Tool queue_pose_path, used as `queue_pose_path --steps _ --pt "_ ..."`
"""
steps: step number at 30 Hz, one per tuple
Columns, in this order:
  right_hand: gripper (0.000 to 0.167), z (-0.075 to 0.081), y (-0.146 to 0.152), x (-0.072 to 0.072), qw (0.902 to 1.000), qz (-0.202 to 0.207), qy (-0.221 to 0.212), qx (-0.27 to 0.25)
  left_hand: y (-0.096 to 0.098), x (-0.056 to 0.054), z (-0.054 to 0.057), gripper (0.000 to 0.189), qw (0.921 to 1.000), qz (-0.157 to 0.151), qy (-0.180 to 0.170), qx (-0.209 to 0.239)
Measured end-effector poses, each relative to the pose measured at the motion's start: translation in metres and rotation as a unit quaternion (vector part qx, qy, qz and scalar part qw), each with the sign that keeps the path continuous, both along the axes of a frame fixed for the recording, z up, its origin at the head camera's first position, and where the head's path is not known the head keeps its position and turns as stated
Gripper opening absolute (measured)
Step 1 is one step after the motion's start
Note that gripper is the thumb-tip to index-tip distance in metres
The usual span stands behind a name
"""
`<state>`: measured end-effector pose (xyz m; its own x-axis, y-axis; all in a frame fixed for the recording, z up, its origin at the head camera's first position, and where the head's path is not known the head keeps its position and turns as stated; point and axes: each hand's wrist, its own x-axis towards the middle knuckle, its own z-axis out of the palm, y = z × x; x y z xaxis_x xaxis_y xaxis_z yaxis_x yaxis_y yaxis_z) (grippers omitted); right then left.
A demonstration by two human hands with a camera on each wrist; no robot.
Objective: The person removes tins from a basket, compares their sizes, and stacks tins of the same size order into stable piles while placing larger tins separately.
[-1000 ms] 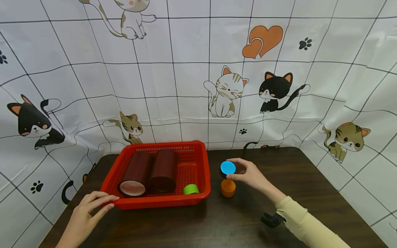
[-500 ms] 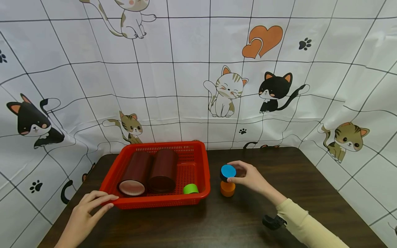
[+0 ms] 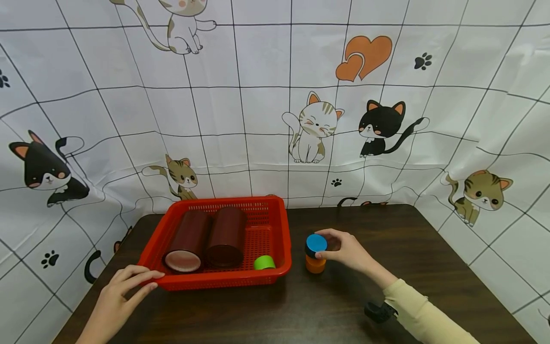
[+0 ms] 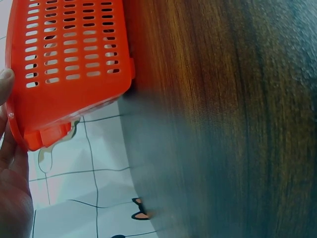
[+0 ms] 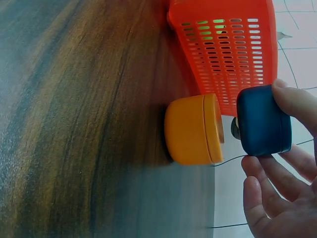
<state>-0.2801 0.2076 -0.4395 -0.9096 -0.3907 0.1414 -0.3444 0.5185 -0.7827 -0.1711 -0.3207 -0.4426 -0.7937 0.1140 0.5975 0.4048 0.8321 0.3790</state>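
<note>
My right hand [image 3: 350,251] pinches a small round blue container [image 5: 262,121] by its sides, thumb opposite the fingers. Its top is bright blue in the head view and its body darker. Right beneath it, an orange container [image 5: 190,130] of similar shape stands on the table; the right wrist view shows a narrow gap between the two. At the near left corner of a red plastic basket [image 3: 223,280], my left hand [image 3: 116,301] grips the rim, fingers over the top and thumb against the outer wall.
Two dark brown cylinders [image 3: 225,236] lie side by side in the basket, with a small green round container [image 3: 264,262] at its near right. All stand on a dark wood table [image 3: 240,315]. A white cat-print sheet [image 3: 262,114] hangs behind and along the sides.
My right hand has lowered the blue container toward the orange one, which it now partly covers in the head view. The left hand and the basket have stayed put.
</note>
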Motion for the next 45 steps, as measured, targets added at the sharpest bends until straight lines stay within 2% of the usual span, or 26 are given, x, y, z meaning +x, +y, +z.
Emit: queue_pose_path --steps 7,17,27,45 --pt "0.056 -0.0021 0.0016 0.0005 0.9999 -0.003 -0.007 0.012 -0.0002 0.0006 -0.0003 0.041 1.0 0.003 -0.005 0.003" --pt "0.055 -0.0058 0.0035 0.0016 0.9996 0.017 0.005 0.02 -0.0002 0.0001 0.0001 0.04 1.0 0.0 -0.005 0.005" --pt "0.057 -0.0076 0.005 0.0029 0.9994 0.014 0.007 0.031 0.0004 0.0009 0.0003 0.039 0.9999 0.003 -0.011 0.001" --pt "0.056 -0.007 0.004 0.006 0.9995 0.029 0.007 0.012 0.0002 -0.0003 -0.0001 0.042 1.0 -0.003 0.006 0.002"
